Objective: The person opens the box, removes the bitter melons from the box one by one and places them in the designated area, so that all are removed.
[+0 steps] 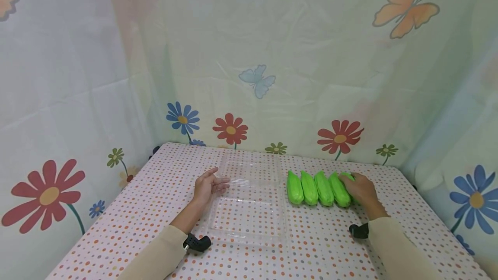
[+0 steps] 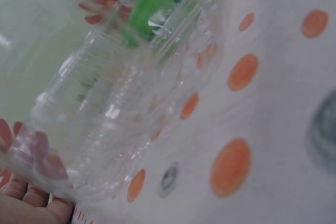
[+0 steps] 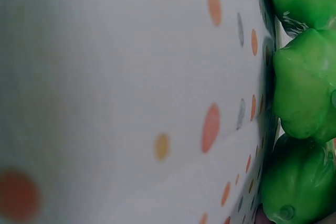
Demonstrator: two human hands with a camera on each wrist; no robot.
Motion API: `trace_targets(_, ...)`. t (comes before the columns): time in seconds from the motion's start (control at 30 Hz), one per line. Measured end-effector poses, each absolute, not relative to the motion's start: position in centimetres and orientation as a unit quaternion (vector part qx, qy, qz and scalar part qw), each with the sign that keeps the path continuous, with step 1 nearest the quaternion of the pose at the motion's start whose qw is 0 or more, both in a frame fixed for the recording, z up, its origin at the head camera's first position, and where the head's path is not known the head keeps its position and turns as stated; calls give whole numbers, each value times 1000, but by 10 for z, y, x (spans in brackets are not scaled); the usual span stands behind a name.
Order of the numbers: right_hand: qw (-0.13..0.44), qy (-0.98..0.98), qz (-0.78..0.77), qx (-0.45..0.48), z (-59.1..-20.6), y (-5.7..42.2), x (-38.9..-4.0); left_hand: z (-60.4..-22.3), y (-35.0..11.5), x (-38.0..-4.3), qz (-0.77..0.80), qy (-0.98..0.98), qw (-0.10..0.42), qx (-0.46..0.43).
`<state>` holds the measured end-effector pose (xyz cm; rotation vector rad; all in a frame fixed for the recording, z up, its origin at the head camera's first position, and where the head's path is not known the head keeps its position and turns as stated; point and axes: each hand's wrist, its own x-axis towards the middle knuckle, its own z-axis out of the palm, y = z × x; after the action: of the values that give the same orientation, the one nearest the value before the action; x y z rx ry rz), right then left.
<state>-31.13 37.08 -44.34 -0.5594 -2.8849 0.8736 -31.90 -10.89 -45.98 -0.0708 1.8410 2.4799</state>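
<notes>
An open clear plastic clamshell box point(image 1: 247, 237) lies on the table, its two halves one behind the other. At its left edge is my left hand point(image 1: 208, 187), fingers loosely extended by the rim; in the left wrist view those fingers point(image 2: 31, 198) sit against the clear wall. Several long, glossy green vegetable-like pieces point(image 1: 310, 189) with pointed far ends lie side by side to the right of the box. My right hand point(image 1: 362, 189) grips the rightmost green piece point(image 1: 347, 176), partly covering it. The right wrist view shows rounded near ends of the green pieces point(image 3: 304, 82).
A dotted cloth covers the table point(image 1: 323, 245). Behind and beside it hangs a curtain point(image 1: 303, 77) printed with flowers and butterflies. Black wrist cameras point(image 1: 197, 243) are worn on both forearms.
</notes>
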Motion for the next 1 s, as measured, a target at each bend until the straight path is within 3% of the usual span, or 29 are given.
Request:
trace_targets(0.7,40,-932,291,-212,-438,381,-291,-457,-95,-318,778,627,18,12)
trace_targets(1.0,74,-958,237,-144,-425,377,-297,-443,-114,-323,755,655,40,-19)
